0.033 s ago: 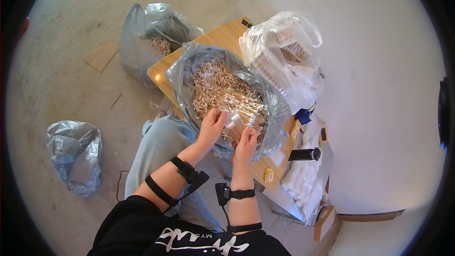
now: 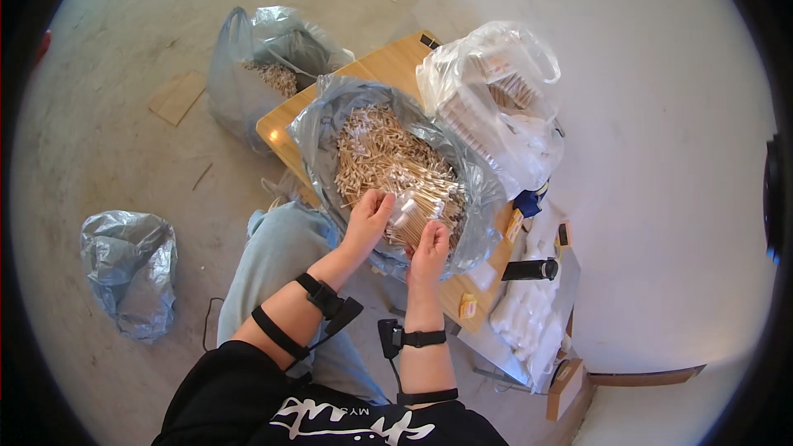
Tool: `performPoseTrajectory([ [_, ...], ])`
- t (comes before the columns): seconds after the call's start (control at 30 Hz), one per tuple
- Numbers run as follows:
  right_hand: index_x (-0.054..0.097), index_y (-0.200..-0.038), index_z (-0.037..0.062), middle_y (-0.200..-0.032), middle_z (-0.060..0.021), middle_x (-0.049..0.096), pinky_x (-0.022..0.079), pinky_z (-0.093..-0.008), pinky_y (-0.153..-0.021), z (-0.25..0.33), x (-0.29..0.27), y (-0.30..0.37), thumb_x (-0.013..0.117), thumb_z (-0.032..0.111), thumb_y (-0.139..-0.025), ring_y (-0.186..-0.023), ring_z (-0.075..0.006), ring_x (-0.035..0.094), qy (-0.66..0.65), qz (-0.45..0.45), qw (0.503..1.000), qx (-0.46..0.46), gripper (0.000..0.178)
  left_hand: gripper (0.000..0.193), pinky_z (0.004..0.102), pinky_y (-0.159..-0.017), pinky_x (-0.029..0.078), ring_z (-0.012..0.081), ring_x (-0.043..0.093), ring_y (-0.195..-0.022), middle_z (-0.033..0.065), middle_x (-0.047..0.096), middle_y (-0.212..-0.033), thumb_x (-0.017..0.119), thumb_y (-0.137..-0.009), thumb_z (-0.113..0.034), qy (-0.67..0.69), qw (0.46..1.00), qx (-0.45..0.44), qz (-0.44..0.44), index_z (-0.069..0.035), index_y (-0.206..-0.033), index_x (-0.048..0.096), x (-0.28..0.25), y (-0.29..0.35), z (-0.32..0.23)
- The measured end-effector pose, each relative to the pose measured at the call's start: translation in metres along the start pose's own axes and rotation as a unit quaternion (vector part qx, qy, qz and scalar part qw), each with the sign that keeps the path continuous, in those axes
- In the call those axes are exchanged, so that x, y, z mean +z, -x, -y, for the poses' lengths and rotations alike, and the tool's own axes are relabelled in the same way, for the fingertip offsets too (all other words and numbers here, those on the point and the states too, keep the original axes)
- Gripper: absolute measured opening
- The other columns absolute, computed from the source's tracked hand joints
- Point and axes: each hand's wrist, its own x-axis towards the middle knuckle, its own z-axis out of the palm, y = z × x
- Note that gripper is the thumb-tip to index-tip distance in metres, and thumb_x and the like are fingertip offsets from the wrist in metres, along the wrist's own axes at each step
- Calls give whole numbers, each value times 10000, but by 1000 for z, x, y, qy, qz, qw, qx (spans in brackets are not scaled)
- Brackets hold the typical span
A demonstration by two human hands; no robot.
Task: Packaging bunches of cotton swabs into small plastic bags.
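Observation:
Between my two hands is a small clear plastic packet (image 2: pixel 405 216) with white-tipped cotton swabs in or against it. My left hand (image 2: pixel 368 221) is closed, its thumb and fingers pinching the packet's left side. My right hand (image 2: pixel 428 253) pinches the lower right side, its fingers partly hidden behind. Both hands are over the near edge of a large pile of loose cotton swabs (image 2: pixel 388 149) with wooden sticks. That pile fills an open grey plastic bag (image 2: pixel 318 120) on the wooden table.
The wooden table (image 2: pixel 396 58) also holds a white plastic bag (image 2: pixel 496 99) of packed swabs. A second grey bag (image 2: pixel 231 74) with swabs stands at far left. A crumpled grey bag (image 2: pixel 130 268) lies on the floor. White packs (image 2: pixel 529 314) and a black cylinder (image 2: pixel 529 269) are at right.
Both hands stay almost in place, still pinching. The white swab tips between them have shifted slightly.

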Motion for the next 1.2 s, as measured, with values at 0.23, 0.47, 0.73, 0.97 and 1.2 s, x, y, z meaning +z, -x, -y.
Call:
performPoseTrajectory([
  [0.23, 502, -919, 86, -756, 21, 505, 396, -199, -486, -1, -11, 5, 470, 311, -970, -619, -54, 466, 13, -45, 999, 20, 233, 256, 238, -501, 351, 64, 427, -569, -31, 482, -610, 580, -907, -202, -183, 980, 44, 64, -21, -726, 554, -3, 8, -3],
  [0.47, 507, -893, 58, -745, 23, 497, 399, -225, -507, -24, -25, 1, 502, 313, -957, -618, -63, 458, 166, -79, 976, -119, 263, 267, 257, -492, 344, 77, 404, -552, 1, 459, -580, 580, -907, -210, -104, 983, -113, 105, -20, -726, 532, -1, 5, -6],
  [0.73, 513, -853, 96, -650, 38, 463, 333, -219, -448, -13, -6, 12, 488, 349, -958, -543, -45, 415, 0, -73, 997, 14, 275, 292, 349, -492, 382, 267, 478, -510, 133, 491, -581, 625, -859, -191, -259, 947, 191, -12, -15, -680, 477, 2, 10, -13],
  [0.97, 528, -849, 135, -632, 45, 486, 287, -186, -392, -22, -13, 4, 517, 375, -939, -462, -33, 395, 48, -10, 998, 37, 257, 257, 405, -508, 418, 338, 528, -549, 162, 521, -597, 619, -847, -185, -303, 921, 239, 53, -16, -694, 502, 3, 13, -7],
  [1.2, 572, -828, 57, -694, 16, 534, 359, -218, -475, -2, 2, -13, 467, 325, -970, -566, -54, 449, 6, -48, 999, 17, 321, 315, 340, -477, 348, 211, 375, -494, 125, 442, -553, 615, -870, -201, -169, 976, 125, -52, 2, -676, 470, 2, 3, -10],
])
